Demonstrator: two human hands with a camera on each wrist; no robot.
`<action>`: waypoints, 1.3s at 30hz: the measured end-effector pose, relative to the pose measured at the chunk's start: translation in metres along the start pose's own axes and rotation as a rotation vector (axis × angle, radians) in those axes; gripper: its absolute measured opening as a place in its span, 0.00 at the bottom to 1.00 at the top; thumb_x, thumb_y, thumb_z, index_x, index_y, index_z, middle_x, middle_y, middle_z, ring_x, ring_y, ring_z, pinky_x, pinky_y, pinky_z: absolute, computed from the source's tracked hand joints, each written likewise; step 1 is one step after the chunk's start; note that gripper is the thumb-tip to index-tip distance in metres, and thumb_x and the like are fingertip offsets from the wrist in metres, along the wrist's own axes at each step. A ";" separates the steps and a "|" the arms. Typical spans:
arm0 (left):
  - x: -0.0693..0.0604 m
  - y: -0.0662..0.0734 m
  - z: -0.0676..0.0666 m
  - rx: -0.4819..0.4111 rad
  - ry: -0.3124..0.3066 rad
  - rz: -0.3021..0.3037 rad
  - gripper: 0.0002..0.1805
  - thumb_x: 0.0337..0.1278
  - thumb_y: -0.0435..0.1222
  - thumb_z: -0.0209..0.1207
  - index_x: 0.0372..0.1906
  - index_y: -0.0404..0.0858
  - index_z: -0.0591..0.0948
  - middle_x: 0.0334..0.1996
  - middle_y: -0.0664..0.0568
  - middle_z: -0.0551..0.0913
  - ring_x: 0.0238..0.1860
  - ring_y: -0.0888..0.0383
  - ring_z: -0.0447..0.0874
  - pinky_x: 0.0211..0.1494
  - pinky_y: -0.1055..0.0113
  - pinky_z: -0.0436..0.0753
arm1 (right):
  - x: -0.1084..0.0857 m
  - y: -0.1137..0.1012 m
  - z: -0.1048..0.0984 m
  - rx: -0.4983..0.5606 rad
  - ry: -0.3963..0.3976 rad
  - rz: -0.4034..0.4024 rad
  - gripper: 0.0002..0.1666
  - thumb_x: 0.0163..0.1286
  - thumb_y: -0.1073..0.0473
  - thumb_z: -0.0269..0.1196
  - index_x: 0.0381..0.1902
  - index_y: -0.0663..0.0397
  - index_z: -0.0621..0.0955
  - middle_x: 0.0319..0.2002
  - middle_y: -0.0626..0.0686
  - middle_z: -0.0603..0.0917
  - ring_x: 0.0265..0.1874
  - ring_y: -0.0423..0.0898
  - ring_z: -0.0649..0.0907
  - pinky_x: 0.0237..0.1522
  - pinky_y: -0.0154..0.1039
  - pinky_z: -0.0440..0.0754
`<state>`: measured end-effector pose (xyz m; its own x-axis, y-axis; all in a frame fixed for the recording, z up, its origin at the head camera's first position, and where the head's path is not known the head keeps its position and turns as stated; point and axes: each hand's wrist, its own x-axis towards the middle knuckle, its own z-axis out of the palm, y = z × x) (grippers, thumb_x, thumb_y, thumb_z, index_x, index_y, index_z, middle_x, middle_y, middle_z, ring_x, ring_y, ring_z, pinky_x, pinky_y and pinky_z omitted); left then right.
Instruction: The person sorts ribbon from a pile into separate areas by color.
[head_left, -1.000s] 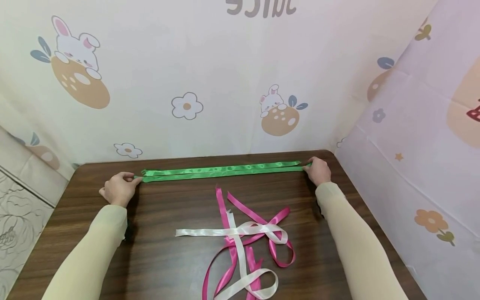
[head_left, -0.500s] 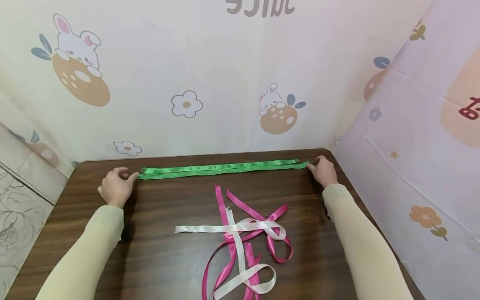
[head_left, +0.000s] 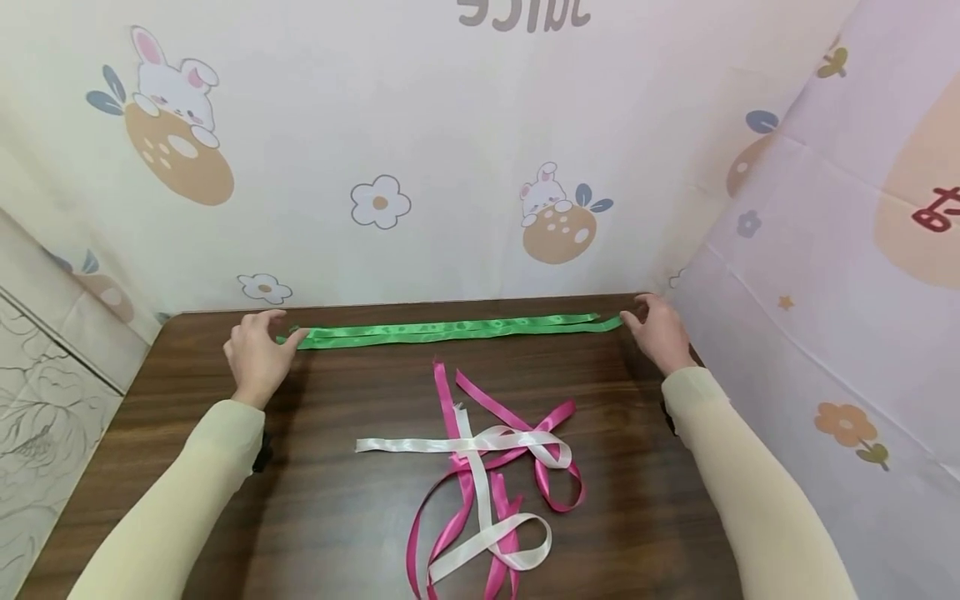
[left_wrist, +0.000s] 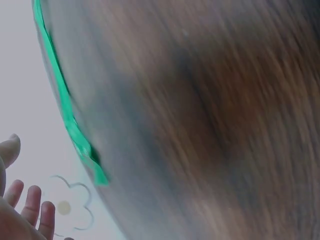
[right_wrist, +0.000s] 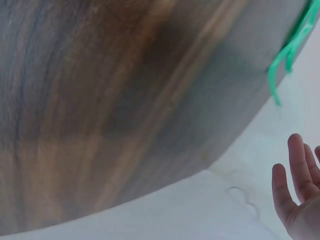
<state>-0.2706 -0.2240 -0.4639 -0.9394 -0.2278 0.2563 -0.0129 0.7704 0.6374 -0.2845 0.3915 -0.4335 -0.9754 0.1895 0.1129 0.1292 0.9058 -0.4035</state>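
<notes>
Two green satin ribbons lie side by side along the back of the brown table, nearly parallel to its rear edge. Beside their left end is my left hand, thumb and fingers apart, holding nothing. The left wrist view shows its spread fingers clear of the ribbon end. At the opposite end my right hand hovers with loose, parted fingers; the right wrist view shows a gap between it and the loose green tips. A white ribbon crosses a looped pink ribbon nearer the front.
The wood-grain table backs onto a printed cloth with rabbits and flowers. Another hanging cloth borders the right side. A patterned pale surface stands at the left.
Both hands pinched the green ribbon ends a second ago. Their fingers have since parted and let go. The right hand has drawn slightly outward, and the ribbon's right end now curves up a little.
</notes>
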 end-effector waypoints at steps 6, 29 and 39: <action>-0.006 0.017 0.005 -0.004 -0.040 0.081 0.25 0.65 0.42 0.68 0.62 0.35 0.80 0.58 0.33 0.79 0.59 0.34 0.71 0.69 0.33 0.61 | -0.010 -0.017 -0.003 -0.015 0.012 -0.097 0.30 0.78 0.49 0.60 0.69 0.62 0.73 0.60 0.67 0.78 0.53 0.63 0.82 0.52 0.63 0.80; -0.044 0.071 0.020 -0.079 -0.142 0.373 0.21 0.53 0.42 0.76 0.50 0.37 0.87 0.50 0.40 0.84 0.55 0.38 0.78 0.67 0.35 0.67 | -0.078 -0.082 0.002 -0.071 -0.007 -0.493 0.27 0.70 0.49 0.70 0.60 0.57 0.81 0.53 0.59 0.85 0.44 0.56 0.87 0.45 0.56 0.85; -0.073 0.083 0.030 -0.062 -0.281 0.485 0.19 0.52 0.43 0.77 0.48 0.40 0.88 0.51 0.46 0.86 0.58 0.43 0.80 0.67 0.37 0.69 | -0.113 -0.097 0.009 -0.061 0.005 -0.667 0.24 0.64 0.50 0.75 0.53 0.55 0.85 0.49 0.54 0.87 0.48 0.53 0.87 0.53 0.56 0.84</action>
<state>-0.2135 -0.1256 -0.4520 -0.8881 0.3174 0.3324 0.4550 0.7091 0.5386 -0.1884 0.2788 -0.4149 -0.8491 -0.4169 0.3243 -0.4910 0.8494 -0.1936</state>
